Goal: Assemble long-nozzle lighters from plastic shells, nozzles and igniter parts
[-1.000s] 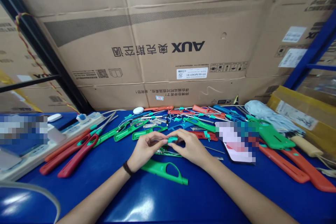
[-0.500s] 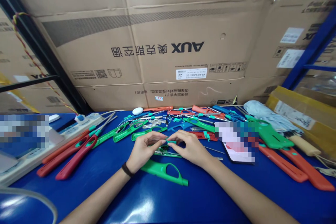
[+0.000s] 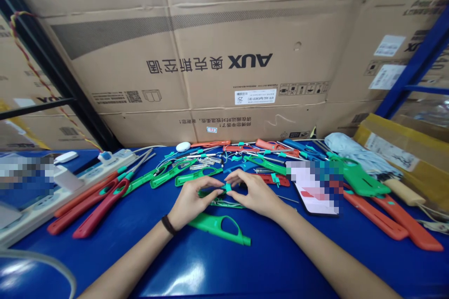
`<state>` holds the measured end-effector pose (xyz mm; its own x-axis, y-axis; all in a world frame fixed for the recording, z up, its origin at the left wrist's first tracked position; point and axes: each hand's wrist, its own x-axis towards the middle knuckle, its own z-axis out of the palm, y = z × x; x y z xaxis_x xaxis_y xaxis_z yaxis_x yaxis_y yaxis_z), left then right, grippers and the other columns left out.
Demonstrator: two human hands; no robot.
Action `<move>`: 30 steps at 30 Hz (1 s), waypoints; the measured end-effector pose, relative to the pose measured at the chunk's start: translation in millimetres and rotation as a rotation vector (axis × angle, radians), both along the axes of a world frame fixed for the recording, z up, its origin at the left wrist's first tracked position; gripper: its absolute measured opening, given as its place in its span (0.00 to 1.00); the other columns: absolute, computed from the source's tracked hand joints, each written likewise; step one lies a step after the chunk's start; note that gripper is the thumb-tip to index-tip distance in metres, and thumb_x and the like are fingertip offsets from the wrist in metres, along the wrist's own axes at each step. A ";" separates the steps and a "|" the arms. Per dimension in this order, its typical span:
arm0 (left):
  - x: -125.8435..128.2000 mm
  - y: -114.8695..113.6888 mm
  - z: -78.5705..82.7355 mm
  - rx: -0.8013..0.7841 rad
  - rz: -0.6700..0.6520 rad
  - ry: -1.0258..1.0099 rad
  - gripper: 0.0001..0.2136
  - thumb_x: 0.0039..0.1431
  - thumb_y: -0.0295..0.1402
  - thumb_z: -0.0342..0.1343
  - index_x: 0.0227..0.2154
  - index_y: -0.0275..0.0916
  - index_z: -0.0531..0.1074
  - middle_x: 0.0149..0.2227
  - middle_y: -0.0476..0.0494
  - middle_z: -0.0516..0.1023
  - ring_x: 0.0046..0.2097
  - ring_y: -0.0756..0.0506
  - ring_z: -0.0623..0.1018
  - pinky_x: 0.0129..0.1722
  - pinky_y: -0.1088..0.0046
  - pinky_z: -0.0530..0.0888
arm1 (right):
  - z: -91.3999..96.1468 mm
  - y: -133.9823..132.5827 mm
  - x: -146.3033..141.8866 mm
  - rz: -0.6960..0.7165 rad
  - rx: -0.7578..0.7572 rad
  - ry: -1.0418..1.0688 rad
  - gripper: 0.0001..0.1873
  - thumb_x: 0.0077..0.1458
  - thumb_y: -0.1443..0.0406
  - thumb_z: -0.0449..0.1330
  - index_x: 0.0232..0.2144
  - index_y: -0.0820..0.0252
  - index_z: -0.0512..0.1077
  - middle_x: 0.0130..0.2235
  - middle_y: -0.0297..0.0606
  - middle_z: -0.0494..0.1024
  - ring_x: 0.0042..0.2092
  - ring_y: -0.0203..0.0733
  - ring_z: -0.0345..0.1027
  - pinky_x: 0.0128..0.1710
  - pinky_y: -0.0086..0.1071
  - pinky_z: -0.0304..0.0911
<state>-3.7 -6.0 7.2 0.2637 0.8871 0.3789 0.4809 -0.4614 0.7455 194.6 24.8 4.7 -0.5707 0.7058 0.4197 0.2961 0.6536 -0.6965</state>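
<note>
A small teal plastic piece (image 3: pixel 227 188) is pinched between the fingertips of my left hand (image 3: pixel 196 196) and my right hand (image 3: pixel 255 196). Its exact shape is too small to make out. Just below my fingers lies an open green lighter shell half (image 3: pixel 228 204) with metal parts and thin wires in it, partly covered by my hands. Nearer to me, a green lighter shell half (image 3: pixel 218 228) with a looped handle rests on the blue table (image 3: pixel 210 271); my left wrist is close to its left end.
Behind my hands lie several lighter shells and metal rods. Red long-nosed lighters (image 3: pixel 101 205) lean by a white power strip (image 3: pixel 84 191) at left. A phone (image 3: pixel 312 196), orange lighters (image 3: pixel 375 215) and a folded umbrella (image 3: pixel 365 154) lie at right. A cardboard wall (image 3: pixel 210 23) stands behind.
The teal piece has turned between my fingertips, so more of it shows. My fingers have shifted slightly; the shells on the table stay where they lay.
</note>
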 end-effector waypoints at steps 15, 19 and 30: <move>-7.2 -6.1 8.0 0.289 -0.225 0.437 0.08 0.54 0.28 0.58 0.34 0.47 0.77 0.34 0.51 0.78 0.39 0.48 0.76 0.60 0.57 0.53 | 7.0 -1.3 2.9 0.059 -0.240 -0.043 0.10 0.48 0.70 0.63 0.35 0.58 0.71 0.37 0.35 0.78 0.34 0.38 0.74 0.33 0.28 0.67; -8.1 -4.5 7.1 0.286 -0.255 0.439 0.07 0.56 0.29 0.56 0.34 0.46 0.77 0.34 0.50 0.79 0.39 0.48 0.76 0.60 0.57 0.55 | 6.5 -2.0 2.6 0.048 -0.215 -0.074 0.10 0.48 0.70 0.63 0.36 0.58 0.72 0.38 0.35 0.78 0.34 0.37 0.74 0.35 0.30 0.68; -7.5 -5.7 7.7 0.237 -0.237 0.415 0.05 0.58 0.32 0.56 0.34 0.44 0.77 0.34 0.48 0.80 0.40 0.47 0.76 0.59 0.58 0.56 | 7.4 -2.4 2.6 0.019 -0.174 -0.102 0.14 0.48 0.74 0.60 0.39 0.60 0.72 0.39 0.37 0.79 0.35 0.37 0.74 0.35 0.31 0.68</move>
<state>-11.2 -11.7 14.8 0.6165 0.6879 0.3831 0.5756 -0.7257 0.3768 197.2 22.4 12.2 -0.6181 0.7514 0.2312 0.3600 0.5319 -0.7664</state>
